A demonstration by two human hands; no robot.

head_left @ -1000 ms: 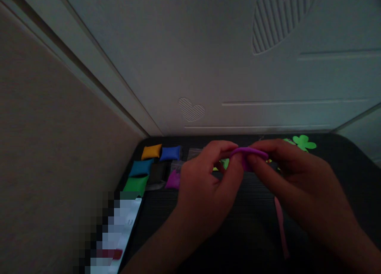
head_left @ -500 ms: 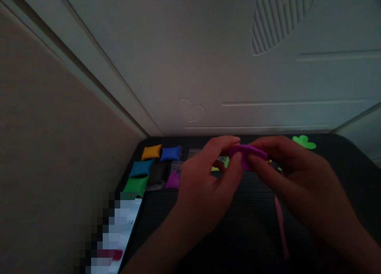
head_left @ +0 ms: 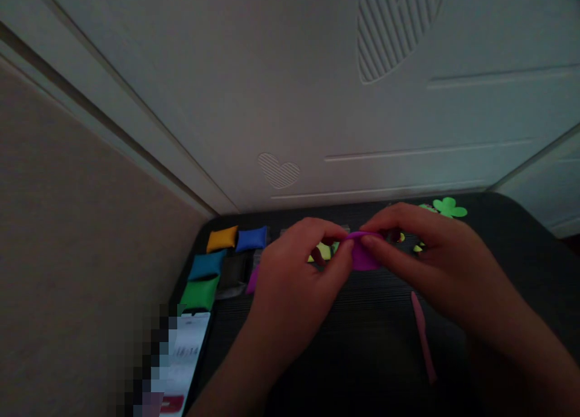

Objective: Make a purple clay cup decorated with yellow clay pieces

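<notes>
A flat piece of purple modelling clay (head_left: 366, 257) is held up above the dark table between both hands. My left hand (head_left: 303, 272) pinches its left edge with thumb and forefinger. On the other side, my right hand (head_left: 430, 260) grips the upper right edge, its thumb pressed against the near face. Below the right hand a pink plastic modelling knife (head_left: 423, 338) lies on the table. Behind the left hand, a purple clay packet (head_left: 252, 280) shows only in part, and a yellow-green piece (head_left: 322, 251) peeks out past the fingers.
Packets in yellow (head_left: 222, 239), blue (head_left: 252, 239), teal (head_left: 207, 265), black (head_left: 233, 273) and green (head_left: 200, 293) lie at the table's left. A lit phone (head_left: 185, 356) sits nearer, partly pixelated. A green flower shape (head_left: 449, 208) lies at the back right, before a white panel (head_left: 217, 103).
The purple clay has tilted, so more of its flat face shows below the fingers. The whole view has shifted and turned slightly. Both hands keep their hold.
</notes>
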